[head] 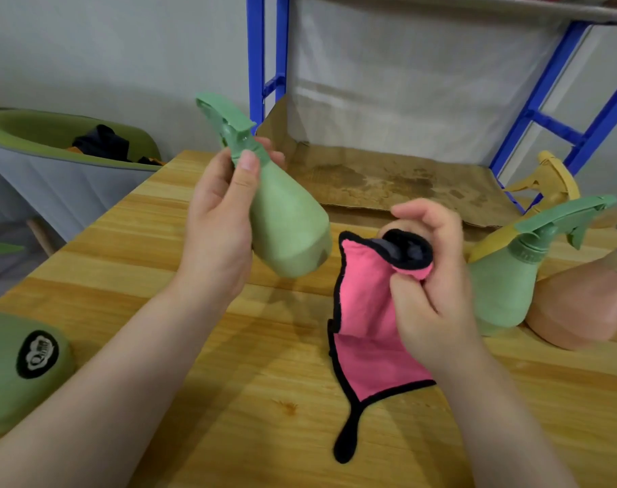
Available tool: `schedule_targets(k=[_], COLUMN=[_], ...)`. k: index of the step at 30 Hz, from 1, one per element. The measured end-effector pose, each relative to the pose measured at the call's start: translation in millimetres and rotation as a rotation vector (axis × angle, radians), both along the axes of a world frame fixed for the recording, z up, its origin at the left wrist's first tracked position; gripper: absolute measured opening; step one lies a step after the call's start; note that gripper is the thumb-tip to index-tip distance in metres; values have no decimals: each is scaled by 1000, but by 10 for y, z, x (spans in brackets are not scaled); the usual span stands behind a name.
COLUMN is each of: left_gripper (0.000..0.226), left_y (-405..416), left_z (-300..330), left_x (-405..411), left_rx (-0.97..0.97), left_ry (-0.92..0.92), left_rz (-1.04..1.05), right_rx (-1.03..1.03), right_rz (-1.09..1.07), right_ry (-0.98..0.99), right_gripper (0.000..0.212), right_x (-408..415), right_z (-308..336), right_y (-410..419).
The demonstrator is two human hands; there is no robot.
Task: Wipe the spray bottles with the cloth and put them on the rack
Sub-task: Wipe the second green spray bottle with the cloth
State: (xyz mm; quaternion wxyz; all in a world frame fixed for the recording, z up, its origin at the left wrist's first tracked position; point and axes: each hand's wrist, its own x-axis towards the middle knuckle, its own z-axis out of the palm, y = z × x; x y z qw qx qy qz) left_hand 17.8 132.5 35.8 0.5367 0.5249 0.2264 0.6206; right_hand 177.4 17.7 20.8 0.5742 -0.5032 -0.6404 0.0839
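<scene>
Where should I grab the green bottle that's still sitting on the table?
Probably by its narrow neck, coming from above. The green bottle leans with its trigger pointing right, a peach bottle crowds its right side, and the neck is the slimmest part a hand could wrap.

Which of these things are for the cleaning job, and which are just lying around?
For the job:
- green spray bottle in the left hand
- pink cloth in the right hand
- second green bottle, yellow bottle and peach bottle waiting on the table
- blue rack

Just lying about:
- brown cardboard
- green chair
- green case with a black badge
</scene>
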Motion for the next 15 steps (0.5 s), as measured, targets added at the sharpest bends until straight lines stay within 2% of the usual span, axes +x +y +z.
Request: schedule_targets(k=[4,7,9,10,12,15], left_gripper=[25,28,29,29,30,28], left_y=[25,16,0,-18,-66,-132], left_z=[55,97,117,121,106,44], left_x=[-40,-56,-61,-56,-24,39], left_rx=[-126,-168,-185,-179,-148,-61], left_ry=[-206,-291,-362,-381,-378,-276], left_rz=[-49,-96,-145,-170,-198,-167], right_rx=[-48,-97,-242,-338,-501,-631], right_rz=[-51,-299,-451,-469,-339,72], right_ry=[138,200,223,268,526,1074], right_gripper=[41,30,16,16,13,28], right_x=[-18,-8,2,0,-42,-130], right_z=[-50,-66,-79,-98,-128,-79], right_y=[62,116,148,159,183,194])
